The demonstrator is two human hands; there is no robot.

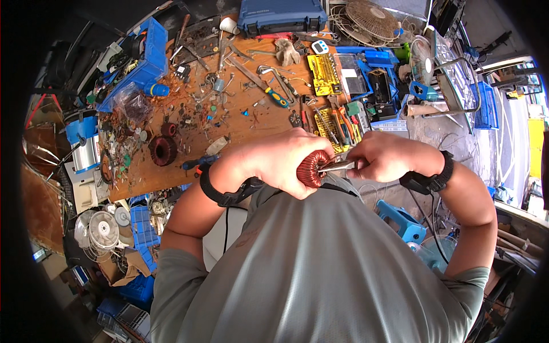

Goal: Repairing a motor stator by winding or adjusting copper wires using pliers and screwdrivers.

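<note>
Close to my body, over the bench's front edge, my left hand (289, 159) is wrapped round a copper-wound toroidal coil (310, 170). My right hand (382, 157) grips a pair of metal pliers (338, 166), and its handles are mostly hidden in the fist. The pliers' jaws reach the middle of the coil; whether they pinch a wire there is too small to tell. Another dark red toroidal coil (163, 150) lies on the left part of the bench, with a smaller coil (168, 129) beside it.
Scattered tools and debris cover the wooden bench (194, 128). A file with a yellow-green handle (277, 97) lies in its middle. Yellow bit cases (324, 74) stand to the right, a blue toolbox (281, 17) at the back, a blue crate (143, 63) at far left.
</note>
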